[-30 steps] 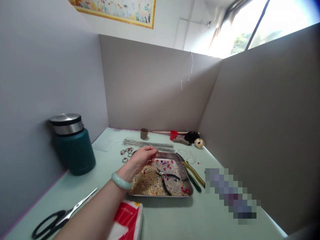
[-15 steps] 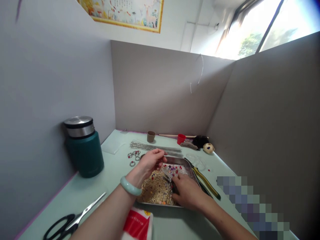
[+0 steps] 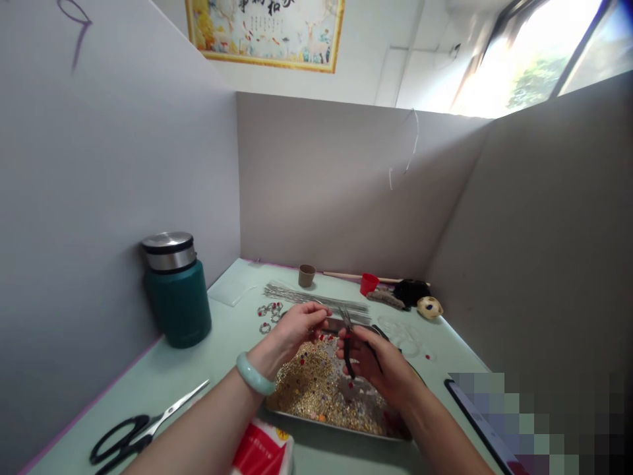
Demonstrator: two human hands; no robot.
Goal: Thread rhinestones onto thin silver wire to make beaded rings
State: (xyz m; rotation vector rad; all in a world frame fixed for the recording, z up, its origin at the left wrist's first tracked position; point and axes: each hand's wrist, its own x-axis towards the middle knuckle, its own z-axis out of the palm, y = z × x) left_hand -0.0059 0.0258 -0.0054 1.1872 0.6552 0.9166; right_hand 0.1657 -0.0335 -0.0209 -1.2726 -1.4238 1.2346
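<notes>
My right hand (image 3: pixel 378 359) is closed around black-handled pliers (image 3: pixel 348 353), their slim metal jaws pointing up and away. Close to the jaws, my left hand (image 3: pixel 304 323) pinches what looks like a thin piece of wire (image 3: pixel 322 304) between thumb and fingertips; its full shape is hidden. A pale green bangle circles my left wrist. Both hands are above a metal tray (image 3: pixel 316 418) of gold beads (image 3: pixel 309 389) mixed with red and other coloured ones. Several small wire rings with red beads (image 3: pixel 265 328) lie left of the tray.
Straight wires (image 3: pixel 297 293) lie behind the tray. A brown cup (image 3: pixel 306 276) and a red cup (image 3: pixel 368 284) stand farther back. Scissors (image 3: pixel 148 429) and a teal flask (image 3: pixel 178 303) are at left, a red-white packet (image 3: pixel 264 450) in front, a phone-like device (image 3: pixel 475 419) at right. Grey partitions enclose the table.
My right hand has come up out of the beads with the pliers, bringing them close to my left hand. The left keeps its pinch. The view has shifted slightly.
</notes>
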